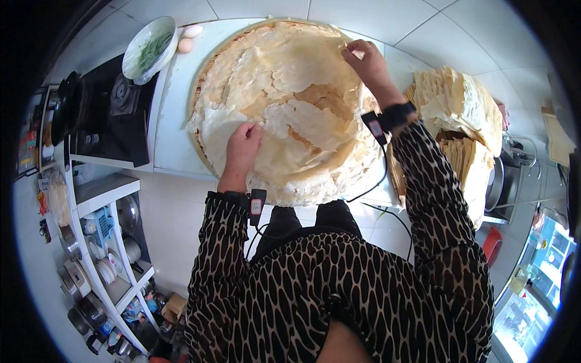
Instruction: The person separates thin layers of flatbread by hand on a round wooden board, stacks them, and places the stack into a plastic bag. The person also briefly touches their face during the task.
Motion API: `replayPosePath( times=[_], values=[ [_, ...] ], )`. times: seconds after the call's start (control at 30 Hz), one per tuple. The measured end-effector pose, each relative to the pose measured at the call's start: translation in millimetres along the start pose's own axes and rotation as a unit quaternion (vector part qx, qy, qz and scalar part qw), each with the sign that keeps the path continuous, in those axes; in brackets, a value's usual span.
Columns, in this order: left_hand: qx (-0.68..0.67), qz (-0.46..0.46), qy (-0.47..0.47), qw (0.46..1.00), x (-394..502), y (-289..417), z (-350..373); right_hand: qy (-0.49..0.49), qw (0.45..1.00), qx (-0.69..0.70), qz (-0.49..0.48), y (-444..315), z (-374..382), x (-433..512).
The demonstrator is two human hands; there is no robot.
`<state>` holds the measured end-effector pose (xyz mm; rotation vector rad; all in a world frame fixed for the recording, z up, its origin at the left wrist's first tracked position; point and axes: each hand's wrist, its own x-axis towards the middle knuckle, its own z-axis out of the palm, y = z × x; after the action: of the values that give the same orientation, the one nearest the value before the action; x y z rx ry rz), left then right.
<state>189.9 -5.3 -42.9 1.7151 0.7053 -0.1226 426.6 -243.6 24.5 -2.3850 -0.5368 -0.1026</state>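
Observation:
A wide stack of thin, brittle flatbread sheets (pixel 290 68) lies on a round woven tray (pixel 198 86) on the white counter. The upper sheets are torn, with darker sheets showing through the gaps. My left hand (pixel 243 146) is over the stack's lower left, its fingers curled at the edge of a pale sheet; whether they grip it cannot be told. At the upper right edge of the stack is my right hand (pixel 366 63), with thumb and forefinger pinched on a small flatbread piece (pixel 343 46). Each wrist wears a black strap with a cabled device.
Folded flatbreads (pixel 458 97) are piled to the right, beside a sink (pixel 508 181). At the upper left are a bowl of shredded greens (pixel 153 50), two eggs (pixel 185 45) and a black cooktop (pixel 115 109). Shelves of dishes (pixel 106 267) stand lower left. Cables hang from both wrists.

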Motion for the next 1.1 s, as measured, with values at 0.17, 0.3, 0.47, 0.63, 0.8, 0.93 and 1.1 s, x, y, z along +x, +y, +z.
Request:
replayPosePath(
  times=[0.17, 0.3, 0.47, 0.63, 0.8, 0.93, 1.1],
  values=[
    [-0.303, -0.143, -0.124, 0.934, -10.2, 27.5, -33.7, -0.189, 0.908, 0.070, -0.368, -57.3, -34.7, -81.8],
    [-0.371, -0.132, -0.116, 0.912, -14.3, 42.7, -38.6, -0.301, 0.852, -0.065, -0.423, -80.2, -12.1, -150.7],
    [-0.309, -0.082, -0.061, 0.945, -10.3, 39.4, -28.4, -0.326, 0.869, -0.090, -0.360, -64.6, -5.3, -180.5],
    [-0.254, -0.030, 0.103, 0.961, -31.8, 14.2, -30.0, -0.285, 0.902, -0.156, -0.283, -48.3, -20.7, -193.7],
    [-0.269, -0.116, 0.088, 0.952, -54.8, -7.8, -36.4, -0.305, 0.899, -0.175, -0.261, -54.1, -13.9, -209.5],
    [-0.179, -0.101, 0.115, 0.972, -58.3, -3.6, -51.6, -0.252, 0.947, -0.067, -0.187, -53.2, -31.2, -215.5],
    [0.320, 0.348, 0.271, 0.838, -60.6, 7.5, -48.9, -0.026, 0.990, -0.113, -0.084, -47.5, -60.4, -207.8]
  ],
)
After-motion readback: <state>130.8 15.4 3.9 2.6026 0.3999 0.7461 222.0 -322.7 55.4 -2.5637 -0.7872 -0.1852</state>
